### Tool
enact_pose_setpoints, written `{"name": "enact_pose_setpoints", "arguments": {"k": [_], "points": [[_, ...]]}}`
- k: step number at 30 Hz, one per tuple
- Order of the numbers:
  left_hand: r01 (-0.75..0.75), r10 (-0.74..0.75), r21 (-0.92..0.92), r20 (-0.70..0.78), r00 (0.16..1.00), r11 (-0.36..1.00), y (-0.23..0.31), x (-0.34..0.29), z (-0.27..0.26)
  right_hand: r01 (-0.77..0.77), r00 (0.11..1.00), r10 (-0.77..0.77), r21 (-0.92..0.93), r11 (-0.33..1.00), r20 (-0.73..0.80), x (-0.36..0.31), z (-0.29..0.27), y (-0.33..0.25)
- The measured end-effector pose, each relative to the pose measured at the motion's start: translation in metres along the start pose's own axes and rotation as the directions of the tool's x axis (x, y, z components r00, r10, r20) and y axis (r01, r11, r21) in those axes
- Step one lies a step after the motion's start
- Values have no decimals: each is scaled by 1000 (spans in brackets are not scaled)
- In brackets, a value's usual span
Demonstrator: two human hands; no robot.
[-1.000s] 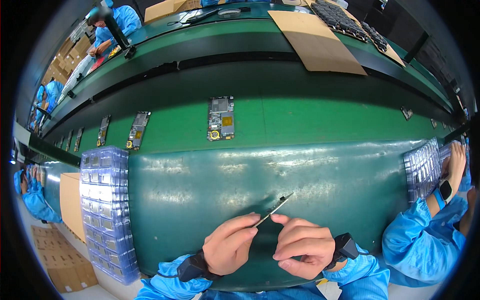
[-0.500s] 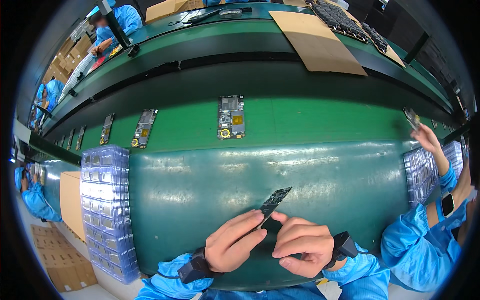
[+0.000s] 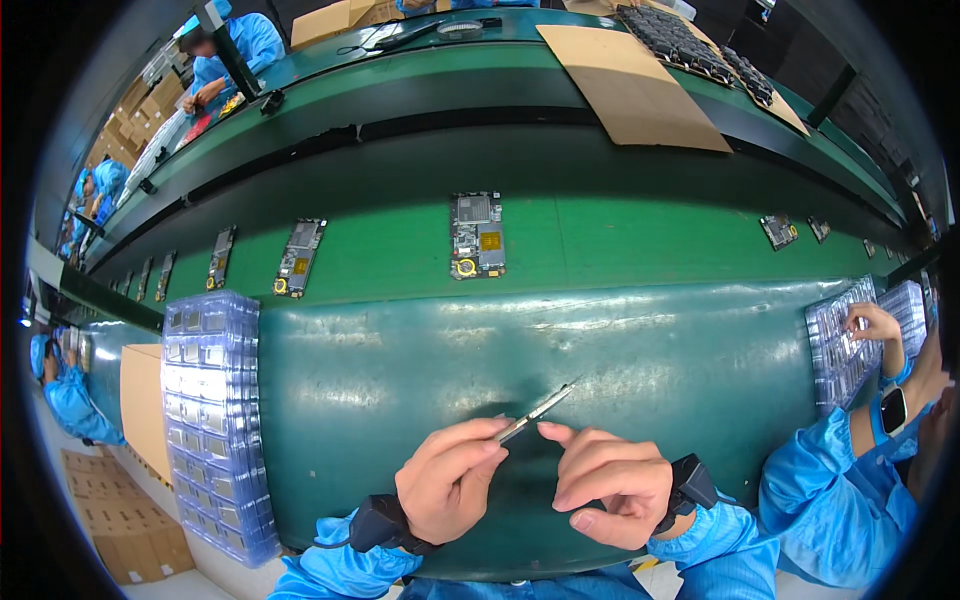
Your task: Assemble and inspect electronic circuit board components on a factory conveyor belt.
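Note:
In my left hand [image 3: 447, 482], a thin circuit board [image 3: 538, 412] is pinched by one end between thumb and fingers. The board is seen almost edge-on and slants up to the right, over the green bench. Just right of it is my right hand [image 3: 615, 487], its fingers loosely curled and the thumb apart, with nothing visible in it. The tip of its index finger is close to the board; whether it touches cannot be made out. Black bands with small boxes sit on both my wrists.
Beyond the bench, a green belt carries several circuit boards, one straight ahead [image 3: 478, 236]. A stack of clear plastic trays [image 3: 215, 420] stands at left. At right, a co-worker's hand [image 3: 874, 322] is over another tray stack [image 3: 838, 350]. Cardboard [image 3: 640, 90] lies on the shelf above.
My left hand has turned the board from showing its face to nearly edge-on. Boards on the belt have shifted slightly right. The co-worker's hand has left a board on the belt and moved to the trays.

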State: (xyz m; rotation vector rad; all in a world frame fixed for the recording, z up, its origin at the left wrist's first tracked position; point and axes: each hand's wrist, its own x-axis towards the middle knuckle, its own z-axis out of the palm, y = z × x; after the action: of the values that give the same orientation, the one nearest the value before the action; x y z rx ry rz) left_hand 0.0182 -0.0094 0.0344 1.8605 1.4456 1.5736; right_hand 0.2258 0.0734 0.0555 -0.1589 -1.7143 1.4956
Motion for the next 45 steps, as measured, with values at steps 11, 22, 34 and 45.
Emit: {"name": "enact_pose_setpoints", "arguments": {"k": [11,22,34,45], "points": [[-147,147,-48,1,989,988,-5,0,8,50,997,-44,-86,995,67,3,4,-6],[-25,25,17,54,998,1000,2,5,7,-9,1000,9,-17,1000,-19,-2,1,2],[-93,89,105,41,995,990,2,1,6,124,992,-109,-271,954,67,5,10,1],[-133,129,121,41,991,984,4,3,6,151,988,-126,-377,914,91,4,10,1]]}}
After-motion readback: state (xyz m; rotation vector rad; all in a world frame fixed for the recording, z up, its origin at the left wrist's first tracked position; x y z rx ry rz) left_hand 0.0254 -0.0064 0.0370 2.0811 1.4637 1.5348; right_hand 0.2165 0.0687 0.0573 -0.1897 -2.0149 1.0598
